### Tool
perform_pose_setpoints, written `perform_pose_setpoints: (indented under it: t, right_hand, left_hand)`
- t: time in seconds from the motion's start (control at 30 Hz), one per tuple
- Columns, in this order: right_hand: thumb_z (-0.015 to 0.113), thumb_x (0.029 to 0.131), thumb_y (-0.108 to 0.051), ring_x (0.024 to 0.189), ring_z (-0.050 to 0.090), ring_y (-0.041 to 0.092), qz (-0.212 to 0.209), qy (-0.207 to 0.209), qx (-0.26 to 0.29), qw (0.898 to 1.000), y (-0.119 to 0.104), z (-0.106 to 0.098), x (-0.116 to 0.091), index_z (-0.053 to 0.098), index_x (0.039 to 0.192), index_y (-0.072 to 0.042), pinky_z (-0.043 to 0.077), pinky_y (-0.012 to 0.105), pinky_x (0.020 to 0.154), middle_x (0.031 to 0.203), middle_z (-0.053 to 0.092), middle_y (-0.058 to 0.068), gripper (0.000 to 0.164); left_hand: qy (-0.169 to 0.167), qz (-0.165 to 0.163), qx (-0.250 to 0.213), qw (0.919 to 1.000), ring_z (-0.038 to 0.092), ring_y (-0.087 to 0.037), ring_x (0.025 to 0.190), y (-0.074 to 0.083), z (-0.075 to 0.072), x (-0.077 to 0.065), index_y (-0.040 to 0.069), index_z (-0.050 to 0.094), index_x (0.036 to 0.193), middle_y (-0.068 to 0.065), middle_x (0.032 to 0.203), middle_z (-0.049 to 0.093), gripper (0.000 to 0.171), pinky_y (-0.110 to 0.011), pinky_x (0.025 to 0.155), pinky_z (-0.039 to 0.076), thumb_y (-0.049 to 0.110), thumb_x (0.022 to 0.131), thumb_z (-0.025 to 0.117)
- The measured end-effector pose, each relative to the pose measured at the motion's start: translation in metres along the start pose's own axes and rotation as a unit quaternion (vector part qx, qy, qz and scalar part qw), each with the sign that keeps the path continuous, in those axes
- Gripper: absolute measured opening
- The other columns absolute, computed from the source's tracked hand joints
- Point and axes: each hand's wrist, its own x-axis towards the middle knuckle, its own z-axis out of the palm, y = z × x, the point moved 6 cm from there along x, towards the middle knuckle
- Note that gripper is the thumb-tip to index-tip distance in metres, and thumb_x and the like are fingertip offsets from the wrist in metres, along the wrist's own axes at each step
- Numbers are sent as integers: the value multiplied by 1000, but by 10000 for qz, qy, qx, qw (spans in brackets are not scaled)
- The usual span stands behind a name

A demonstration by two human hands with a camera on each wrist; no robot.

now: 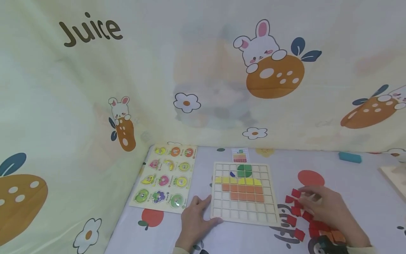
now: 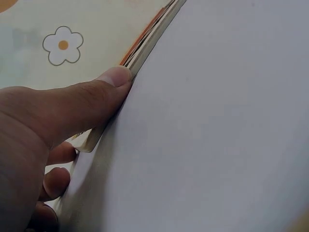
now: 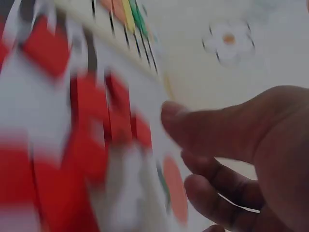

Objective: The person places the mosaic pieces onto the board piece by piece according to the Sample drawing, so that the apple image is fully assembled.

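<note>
On the left of the table [image 1: 127, 240], the head view shows us a fruit puzzle [image 1: 162, 171] with its pieces in rows. Just right of it, the left hand [image 1: 197, 222] holds the near left corner of the grid board [image 1: 247, 215] between thumb and fingers; only the left wrist view shows us the thumb pressed to the edge and other fingers bent beyond the corner. That view hides the board's top, where from the head we see a green shape [image 1: 244, 171], a yellow row [image 1: 238, 181] and orange rows [image 1: 247, 192]. A small picture card [image 1: 240, 155] sits just beyond. Right of the board lie red squares [image 1: 291, 221], with the right hand [image 1: 326, 206] over them. From the head we cannot tell its grip; the right wrist view, partly blurred, shows thumb and fingers parted, nothing visible between them. Farther right, we see a teal block [image 1: 350, 157] near the wall.
</note>
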Motion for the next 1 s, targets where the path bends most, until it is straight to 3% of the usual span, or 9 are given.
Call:
perform_pose_setpoints:
  t: [0.17, 0.27, 0.4, 0.87, 1.0]
  right_hand:
    - [90, 84, -31, 94, 63, 29, 302, -281, -314, 9987, 46, -14, -12, 65, 137, 3, 63, 42, 71, 121, 65, 32, 68]
    - [89, 84, -20, 91, 61, 27, 369, -510, -489, 9968, 58, -14, -16, 66, 135, 4, 62, 41, 71, 114, 66, 30, 60]
    - [88, 84, -12, 88, 59, 24, 364, -672, -620, 9951, 61, -12, -18, 69, 130, 5, 61, 41, 72, 106, 68, 21, 53]
    - [88, 84, -13, 85, 60, 22, 451, -660, -559, 9952, 71, -11, -18, 69, 114, 4, 61, 43, 73, 97, 68, 13, 39]
    - [88, 85, -18, 80, 59, 21, 536, -471, -462, 9964, 73, -10, -21, 67, 106, 2, 59, 39, 70, 89, 67, 9, 36]
  left_hand:
    - [32, 30, 36, 10000, 37, -5, 76, -3, -1, 0, 25, 67, 145, 11, 90, 42, 90, -19, 64, 32, 68, 69, 90]
    - [54, -36, 101, 9999, 37, -5, 76, -6, 0, 1, 26, 67, 145, 11, 90, 42, 90, -19, 64, 33, 69, 69, 89]
    - [47, -156, 92, 9998, 37, -5, 76, -7, 1, 1, 26, 66, 145, 11, 90, 41, 91, -20, 64, 33, 68, 68, 90]
    - [48, -56, 86, 9999, 36, -6, 77, -1, -1, 0, 24, 67, 145, 9, 89, 41, 90, -21, 64, 32, 65, 69, 92]
    - [15, -90, 87, 9999, 37, -6, 78, 0, 1, 0, 25, 67, 145, 10, 90, 41, 89, -21, 65, 33, 64, 69, 92]
